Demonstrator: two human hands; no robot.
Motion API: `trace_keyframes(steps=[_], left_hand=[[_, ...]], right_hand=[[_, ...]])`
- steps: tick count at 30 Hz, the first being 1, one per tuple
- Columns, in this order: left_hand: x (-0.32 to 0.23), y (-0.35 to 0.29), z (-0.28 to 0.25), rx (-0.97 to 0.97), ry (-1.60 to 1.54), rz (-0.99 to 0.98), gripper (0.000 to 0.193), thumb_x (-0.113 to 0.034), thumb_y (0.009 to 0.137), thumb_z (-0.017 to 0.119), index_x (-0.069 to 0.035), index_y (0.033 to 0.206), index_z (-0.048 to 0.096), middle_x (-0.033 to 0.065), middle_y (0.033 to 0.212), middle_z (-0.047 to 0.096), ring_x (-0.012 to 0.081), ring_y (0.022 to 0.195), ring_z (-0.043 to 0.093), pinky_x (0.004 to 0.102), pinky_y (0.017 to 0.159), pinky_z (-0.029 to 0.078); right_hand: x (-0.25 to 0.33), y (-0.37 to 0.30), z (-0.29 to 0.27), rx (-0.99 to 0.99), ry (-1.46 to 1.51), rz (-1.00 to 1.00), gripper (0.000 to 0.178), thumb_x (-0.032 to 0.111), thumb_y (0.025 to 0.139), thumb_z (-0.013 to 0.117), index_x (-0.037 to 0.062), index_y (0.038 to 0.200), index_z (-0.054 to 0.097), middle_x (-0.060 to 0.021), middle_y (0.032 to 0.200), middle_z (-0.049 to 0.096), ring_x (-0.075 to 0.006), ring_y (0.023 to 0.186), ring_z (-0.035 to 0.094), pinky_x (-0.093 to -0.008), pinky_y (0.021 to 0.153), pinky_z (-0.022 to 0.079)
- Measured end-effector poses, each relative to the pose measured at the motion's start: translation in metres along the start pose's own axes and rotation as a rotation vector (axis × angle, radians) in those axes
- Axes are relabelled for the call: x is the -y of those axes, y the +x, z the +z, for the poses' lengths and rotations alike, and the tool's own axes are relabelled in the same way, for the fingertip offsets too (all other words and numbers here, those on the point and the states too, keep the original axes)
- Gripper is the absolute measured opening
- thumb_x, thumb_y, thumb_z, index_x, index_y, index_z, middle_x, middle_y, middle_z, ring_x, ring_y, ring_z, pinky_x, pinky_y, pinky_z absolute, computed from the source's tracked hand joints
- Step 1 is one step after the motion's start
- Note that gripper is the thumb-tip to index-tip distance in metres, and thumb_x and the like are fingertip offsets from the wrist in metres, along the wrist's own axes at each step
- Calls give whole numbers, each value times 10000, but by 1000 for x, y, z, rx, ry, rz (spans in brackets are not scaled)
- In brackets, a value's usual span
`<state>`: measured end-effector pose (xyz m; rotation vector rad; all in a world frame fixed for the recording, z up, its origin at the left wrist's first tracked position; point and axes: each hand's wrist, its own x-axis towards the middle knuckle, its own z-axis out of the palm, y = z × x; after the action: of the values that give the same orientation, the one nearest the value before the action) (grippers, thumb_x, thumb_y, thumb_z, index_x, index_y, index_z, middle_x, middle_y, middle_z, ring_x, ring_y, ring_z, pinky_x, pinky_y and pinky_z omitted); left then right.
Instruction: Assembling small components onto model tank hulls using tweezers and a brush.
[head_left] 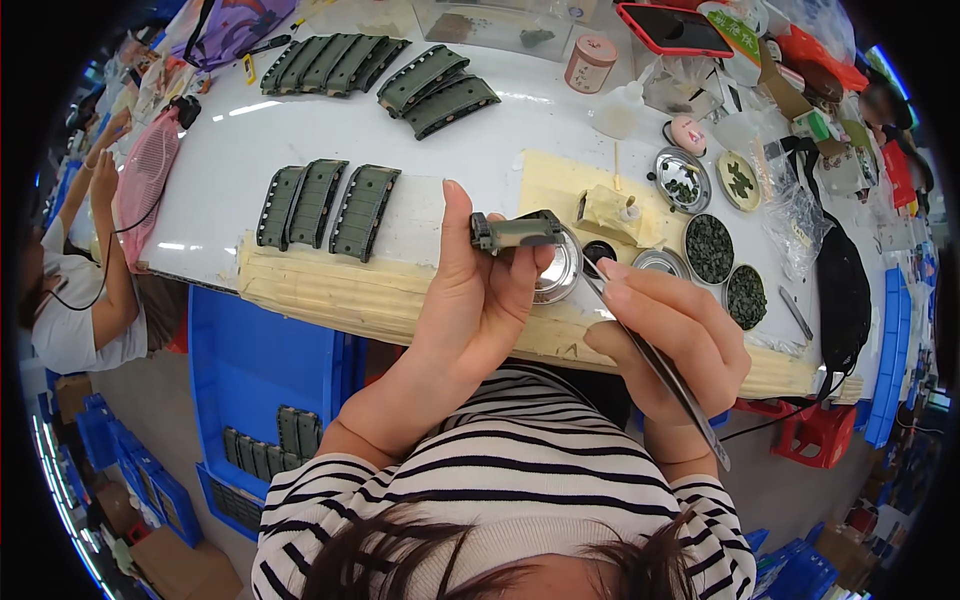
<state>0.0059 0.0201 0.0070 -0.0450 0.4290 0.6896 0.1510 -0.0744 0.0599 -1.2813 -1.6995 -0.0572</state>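
Note:
My left hand (468, 298) is closed on a curved green camouflage-patterned part (516, 231), held above the table's near edge with the thumb pointing up. My right hand (685, 335) grips metal tweezers (668, 372), whose tips point toward the shiny round dish (553, 275) just right of the held part. Whether the tips hold anything is too small to tell. Beyond the dish is a small dark round container (598, 251). Three similar curved green parts (317, 203) lie left of my left hand.
More green parts (335, 64) lie at the far left. Two round tins of small dark green pieces (710, 248) stand right, near a metal dish (682, 180) and a spare tool (796, 312). Yellow tape (350, 297) covers the front edge. A blue crate (262, 360) sits below left; another person (95, 270) works left.

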Motion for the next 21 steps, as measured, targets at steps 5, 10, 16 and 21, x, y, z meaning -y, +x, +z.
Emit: trace_keyframes(steps=[5, 10, 16, 21], left_hand=[[-1, 5, 5, 34, -98, -76, 561, -519, 839, 619, 1, 1022, 517, 86, 917, 592, 163, 768, 645, 176, 688, 595], [0, 5, 8, 27, -114, -69, 560, -508, 841, 624, 5, 1036, 514, 88, 932, 590, 165, 774, 644, 180, 689, 597], [6, 3, 14, -5, -17, 43, 559, -516, 844, 617, -11, 1060, 516, 86, 958, 592, 165, 791, 643, 182, 704, 591], [11, 3, 18, -25, 110, 198, 585, -566, 852, 579, -21, 1060, 535, 84, 965, 610, 156, 821, 645, 186, 710, 572]], right_hand=[[0, 1, 2, -5, -1, 27, 328, 87, 654, 809, 30, 949, 676, -161, 931, 697, -238, 805, 686, -283, 704, 546], [-1, 7, 7, -19, -6, -14, 322, 79, 655, 809, 27, 943, 674, -163, 934, 696, -238, 809, 686, -281, 701, 548], [-3, 11, 12, -31, -10, -59, 303, 68, 648, 815, 27, 909, 667, -170, 933, 695, -238, 819, 692, -274, 688, 553], [-7, 13, 13, -21, -48, -115, 306, 68, 638, 817, 29, 901, 665, -164, 921, 697, -230, 798, 695, -265, 670, 558]])
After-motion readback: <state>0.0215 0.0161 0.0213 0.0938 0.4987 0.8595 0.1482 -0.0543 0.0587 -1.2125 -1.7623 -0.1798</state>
